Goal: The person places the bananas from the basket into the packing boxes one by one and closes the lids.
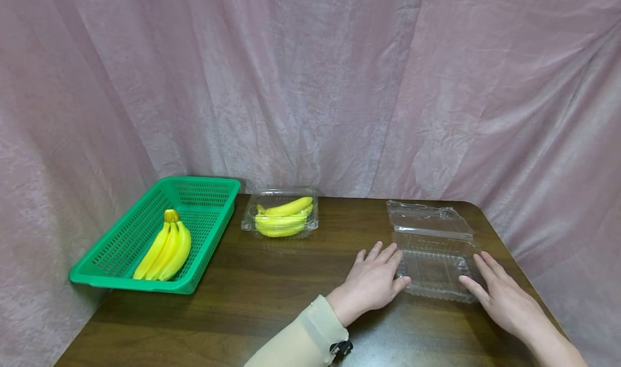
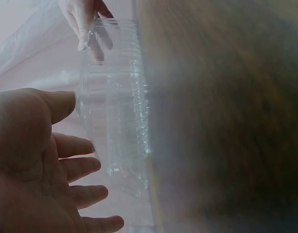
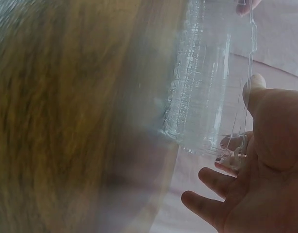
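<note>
A clear plastic clamshell box [image 1: 432,267] lies opened out on the right side of the table, its lid [image 1: 429,219] folded back to the far side. Beside the box's left edge is my left hand [image 1: 371,278], palm down with the fingers extended. My right hand [image 1: 502,297] is at the opposite edge, thumb and fingers spread along the rim. In the right wrist view, the right thumb [image 3: 256,87] meets the rim and some fingers lie partly behind the clear plastic. The left thumb [image 2: 62,105] reaches the rim in the left wrist view.
A green basket [image 1: 211,259] at the left holds a bunch of yellow bananas [image 1: 170,251]. Near the table's back edge stands a closed clear box [image 1: 249,221] with bananas [image 1: 283,224] inside. A pink curtain [image 1: 330,87] hangs behind the brown table [image 1: 271,281].
</note>
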A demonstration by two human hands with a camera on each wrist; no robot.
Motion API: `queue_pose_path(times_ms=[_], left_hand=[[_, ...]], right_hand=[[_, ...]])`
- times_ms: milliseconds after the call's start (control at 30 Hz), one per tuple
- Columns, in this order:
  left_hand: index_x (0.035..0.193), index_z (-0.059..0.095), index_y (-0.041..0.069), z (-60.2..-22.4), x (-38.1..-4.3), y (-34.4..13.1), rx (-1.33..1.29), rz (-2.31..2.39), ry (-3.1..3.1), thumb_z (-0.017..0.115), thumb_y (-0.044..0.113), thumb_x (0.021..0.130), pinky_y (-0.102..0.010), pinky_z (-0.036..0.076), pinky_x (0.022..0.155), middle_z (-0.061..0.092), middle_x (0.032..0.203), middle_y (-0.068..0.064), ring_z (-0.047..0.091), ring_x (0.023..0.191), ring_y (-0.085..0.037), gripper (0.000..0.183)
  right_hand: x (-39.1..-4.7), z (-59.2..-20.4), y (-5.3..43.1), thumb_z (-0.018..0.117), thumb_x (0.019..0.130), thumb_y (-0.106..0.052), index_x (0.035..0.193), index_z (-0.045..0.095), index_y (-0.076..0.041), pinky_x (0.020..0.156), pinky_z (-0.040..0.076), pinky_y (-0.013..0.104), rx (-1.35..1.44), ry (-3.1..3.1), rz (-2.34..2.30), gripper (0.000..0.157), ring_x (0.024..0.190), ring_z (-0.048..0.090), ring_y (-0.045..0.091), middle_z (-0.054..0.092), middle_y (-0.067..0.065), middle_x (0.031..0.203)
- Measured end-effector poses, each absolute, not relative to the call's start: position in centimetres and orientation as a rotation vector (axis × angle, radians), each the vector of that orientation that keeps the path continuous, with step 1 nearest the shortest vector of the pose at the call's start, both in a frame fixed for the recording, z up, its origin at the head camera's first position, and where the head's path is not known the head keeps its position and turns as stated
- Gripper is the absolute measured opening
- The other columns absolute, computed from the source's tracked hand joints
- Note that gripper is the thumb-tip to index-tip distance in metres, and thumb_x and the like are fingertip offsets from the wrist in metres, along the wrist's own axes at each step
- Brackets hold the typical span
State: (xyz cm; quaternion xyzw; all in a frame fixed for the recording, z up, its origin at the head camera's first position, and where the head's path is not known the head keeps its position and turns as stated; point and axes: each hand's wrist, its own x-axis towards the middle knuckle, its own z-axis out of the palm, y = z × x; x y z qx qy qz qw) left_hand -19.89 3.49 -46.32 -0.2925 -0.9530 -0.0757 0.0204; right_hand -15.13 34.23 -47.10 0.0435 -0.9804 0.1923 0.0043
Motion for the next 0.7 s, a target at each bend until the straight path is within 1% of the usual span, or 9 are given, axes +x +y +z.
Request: queue_pose_path(times_ms=[267,533,700], left_hand=[[0.170,0.047,0.025,-46.5,-20.1,3.2,-0.899,-0.230,-2.959,0.042,0.065,0.114,-0.055,0.037,0.126,0.036,0.177,0.006,0.033,0.164,-0.027,0.068],[0.168,0.050,0.024,-46.3,-20.3,2.6,-0.865,-0.242,-2.953,0.044,0.065,0.114,-0.056,0.037,0.126,0.041,0.175,0.005,0.035,0.163,-0.026,0.068],[0.169,0.048,0.024,-46.0,-20.4,2.0,-0.850,-0.228,-2.958,0.044,0.065,0.113,-0.056,0.036,0.126,0.041,0.175,0.004,0.035,0.163,-0.027,0.070]], right_hand=[[-15.3,-47.0,33.6,0.045,0.117,-0.056,0.170,0.021,0.011,0.100,0.032,0.091,0.142,-3.086,0.580,0.089,0.145,0.028,0.074,0.011,0.036,0.176],[-15.7,-47.0,32.5,0.048,0.117,-0.056,0.169,0.026,0.011,0.099,0.037,0.088,0.159,-3.073,0.548,0.088,0.144,0.033,0.072,0.016,0.038,0.175],[-16.0,-46.9,31.8,0.048,0.117,-0.056,0.169,0.027,0.010,0.100,0.038,0.087,0.171,-3.067,0.542,0.087,0.146,0.033,0.070,0.016,0.037,0.175]])
